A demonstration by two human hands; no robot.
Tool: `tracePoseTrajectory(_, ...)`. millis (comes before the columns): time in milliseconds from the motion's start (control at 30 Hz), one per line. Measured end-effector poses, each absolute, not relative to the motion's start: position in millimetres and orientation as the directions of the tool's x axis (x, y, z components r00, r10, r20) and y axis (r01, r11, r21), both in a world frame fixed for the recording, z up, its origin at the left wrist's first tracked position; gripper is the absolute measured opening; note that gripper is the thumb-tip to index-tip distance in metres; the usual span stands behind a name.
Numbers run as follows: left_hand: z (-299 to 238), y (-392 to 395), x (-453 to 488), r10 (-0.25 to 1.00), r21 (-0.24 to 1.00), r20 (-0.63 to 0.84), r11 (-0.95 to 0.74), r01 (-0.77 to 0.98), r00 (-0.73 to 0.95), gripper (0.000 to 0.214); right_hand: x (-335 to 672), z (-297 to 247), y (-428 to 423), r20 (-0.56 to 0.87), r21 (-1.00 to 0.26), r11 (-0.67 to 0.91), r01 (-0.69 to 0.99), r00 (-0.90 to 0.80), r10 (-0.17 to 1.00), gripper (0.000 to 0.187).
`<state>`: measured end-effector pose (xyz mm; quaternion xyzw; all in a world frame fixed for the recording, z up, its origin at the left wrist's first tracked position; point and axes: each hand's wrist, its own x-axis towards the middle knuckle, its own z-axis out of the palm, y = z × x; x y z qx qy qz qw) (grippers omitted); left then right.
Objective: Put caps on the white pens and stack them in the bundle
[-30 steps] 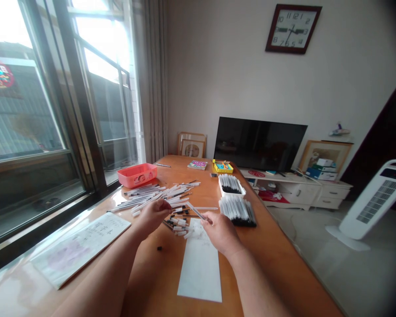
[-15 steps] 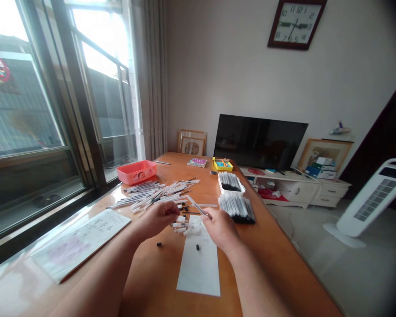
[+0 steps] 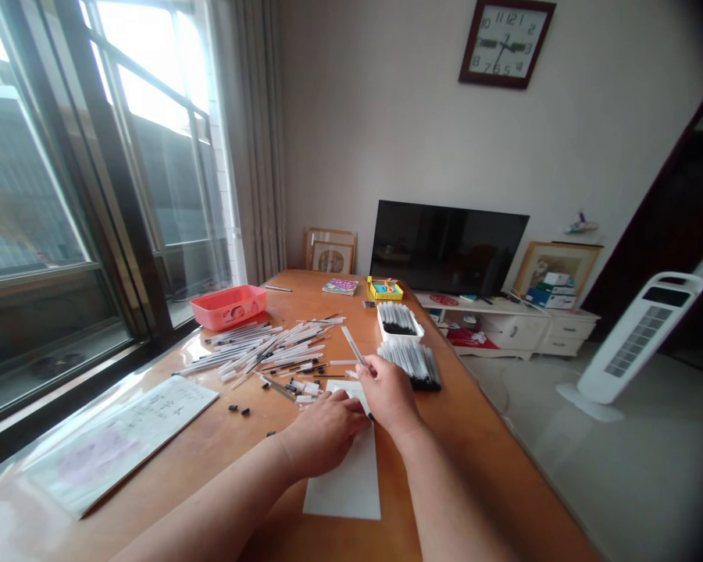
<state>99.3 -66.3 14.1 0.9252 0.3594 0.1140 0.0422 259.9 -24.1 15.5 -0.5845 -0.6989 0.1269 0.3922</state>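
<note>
My right hand (image 3: 388,390) is closed around a clear-barrelled pen (image 3: 353,346), which points up and away to the left. Close beside it, my left hand (image 3: 328,429) reaches low over a white paper strip (image 3: 345,492), its fingers curled together. A small black cap (image 3: 371,417) shows at the left fingertips; how it is gripped is partly hidden. Beyond the left hand lie white and black caps (image 3: 305,390) in a loose group. Farther off spreads a pile of pen parts and refills (image 3: 281,343).
A red plastic basket (image 3: 228,307) stands at the far left. On the right are a white box of pens (image 3: 401,321) and a stack of pens (image 3: 408,365) with black ends. A notebook (image 3: 123,437) lies left, black caps (image 3: 239,410) nearby. A yellow box (image 3: 385,289) sits farther back.
My left hand has moved from the caps nearer and to the right, down onto the paper strip. The right hand still holds the pen. The view has shifted slightly right.
</note>
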Motion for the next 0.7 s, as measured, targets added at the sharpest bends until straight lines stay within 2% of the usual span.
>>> tracePoseTrajectory(233,12,-65,109,0.693,0.121,0.229,-0.717,0.686,0.684,0.037,264,20,-23,0.431,-0.681,0.276,0.678,0.067,0.900,0.028)
tracePoseTrajectory(333,8,-65,118,0.661,0.077,0.197,-0.747,0.660,0.724,0.033,265,20,-23,0.443,-0.683,0.277,0.675,0.081,0.893,0.029)
tracePoseTrajectory(433,3,-64,123,0.682,0.056,0.187,-0.726,0.685,0.707,0.028,265,19,-22,0.440,-0.684,0.278,0.674,0.077,0.895,0.029)
tracePoseTrajectory(600,-4,-57,123,0.710,0.080,0.207,-0.698,0.712,0.673,0.025,264,18,-22,0.441,-0.685,0.277,0.673,0.081,0.894,0.030)
tracePoseTrajectory(700,-9,-51,121,0.717,0.139,0.209,-0.695,0.705,0.665,0.028,264,17,-22,0.437,-0.688,0.275,0.671,0.081,0.896,0.029)
